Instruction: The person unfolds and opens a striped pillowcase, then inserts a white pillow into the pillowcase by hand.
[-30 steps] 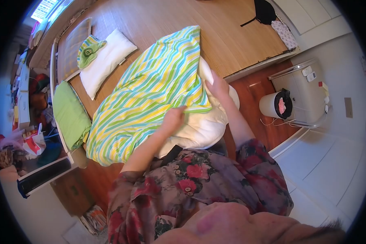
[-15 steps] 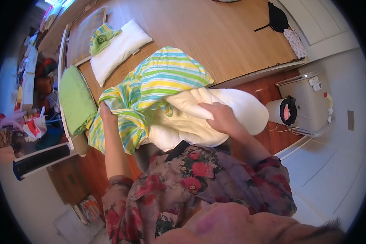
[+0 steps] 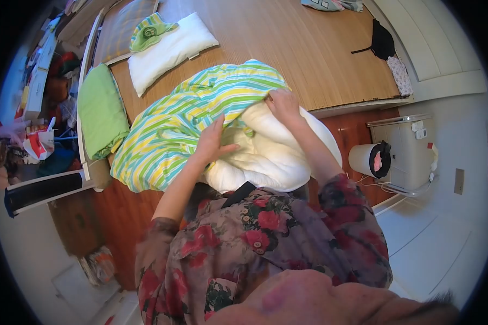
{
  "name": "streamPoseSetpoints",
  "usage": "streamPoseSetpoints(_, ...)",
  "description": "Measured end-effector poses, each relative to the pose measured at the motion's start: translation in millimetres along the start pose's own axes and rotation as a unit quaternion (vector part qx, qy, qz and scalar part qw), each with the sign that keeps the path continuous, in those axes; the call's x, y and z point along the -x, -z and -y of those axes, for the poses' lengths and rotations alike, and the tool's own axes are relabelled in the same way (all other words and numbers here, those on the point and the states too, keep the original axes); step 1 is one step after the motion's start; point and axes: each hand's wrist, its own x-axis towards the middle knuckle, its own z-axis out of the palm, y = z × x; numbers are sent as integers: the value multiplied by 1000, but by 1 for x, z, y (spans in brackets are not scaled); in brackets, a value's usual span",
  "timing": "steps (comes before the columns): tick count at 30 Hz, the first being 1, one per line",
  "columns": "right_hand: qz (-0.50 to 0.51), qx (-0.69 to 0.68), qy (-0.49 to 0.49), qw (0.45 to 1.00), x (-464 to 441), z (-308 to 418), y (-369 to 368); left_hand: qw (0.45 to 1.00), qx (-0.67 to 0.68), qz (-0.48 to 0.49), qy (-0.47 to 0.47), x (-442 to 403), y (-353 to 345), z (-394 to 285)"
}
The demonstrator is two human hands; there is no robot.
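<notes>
A striped green, yellow and blue cover [image 3: 162,135] lies bunched over the bed's near edge, with part of a white quilt [image 3: 260,162] inside it. The rest of the quilt bulges out of the cover's opening toward my body. My left hand [image 3: 214,142] rests by the opening between cover and quilt, fingers and thumb spread apart. At the far right corner of the opening, my right hand [image 3: 283,105] pinches the cover's edge, its forearm lying across the quilt. Whether quilt is caught in that pinch too is hidden.
On the bed mat [image 3: 287,43] are a white pillow [image 3: 171,51], a striped green cloth piece [image 3: 149,32] and a black garment [image 3: 382,40]. A folded green blanket [image 3: 100,111] lies left. A lined bin [image 3: 363,160] stands beside a cabinet [image 3: 404,149] at right.
My left hand has let go of the cover's left side and moved right to the opening. My right hand has shifted from the quilt up to the cover's edge. The cover lies more spread out.
</notes>
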Motion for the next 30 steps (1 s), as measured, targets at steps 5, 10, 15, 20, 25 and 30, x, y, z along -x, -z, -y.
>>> streamPoseSetpoints(5, 54, -19, -198, 979, 4, -3, -15, 997, -9, -3, 83, -24, -19, 31)
streamPoseSetpoints(10, 222, -190, -235, 927, 15, -28, 3, 916, 348, 69, 185, -74, 52, 24)
streamPoseSetpoints(15, -31, -249, -121, 960, 62, 21, 52, 580, 749, -76, 311, -107, 110, 28)
streamPoseSetpoints(20, 47, -183, 37, 981, 90, 38, 62, 608, 656, -121, 431, -69, 40, 55)
streamPoseSetpoints(25, 317, -303, -44, 898, 44, 24, 72, 898, 172, -241, 325, -14, 3, 56)
streamPoseSetpoints(30, 500, -239, -85, 828, -16, 36, 59, 978, 20, -191, 86, 33, 36, 21)
